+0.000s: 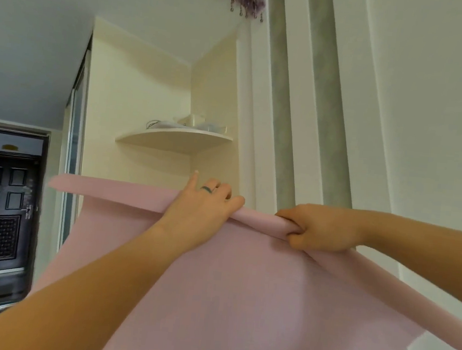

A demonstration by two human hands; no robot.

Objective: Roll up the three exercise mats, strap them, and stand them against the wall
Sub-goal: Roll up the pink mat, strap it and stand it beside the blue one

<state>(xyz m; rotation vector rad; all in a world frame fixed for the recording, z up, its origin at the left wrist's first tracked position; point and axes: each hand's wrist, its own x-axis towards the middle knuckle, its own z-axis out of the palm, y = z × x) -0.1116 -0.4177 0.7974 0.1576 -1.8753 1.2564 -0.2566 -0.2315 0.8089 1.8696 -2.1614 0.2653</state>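
left hand [203, 203] and right hand [320, 230] grip pink mat [241, 288], top apparently rolled

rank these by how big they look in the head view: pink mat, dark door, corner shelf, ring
1. pink mat, though it is nearest the camera, which inflates it
2. dark door, partly cut off by the frame
3. corner shelf
4. ring

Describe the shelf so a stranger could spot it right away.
Right of the dark door is a cream wall corner. The shelf sits in it, above the left hand on the pink mat. It is the only curved white ledge, with pale items on top.
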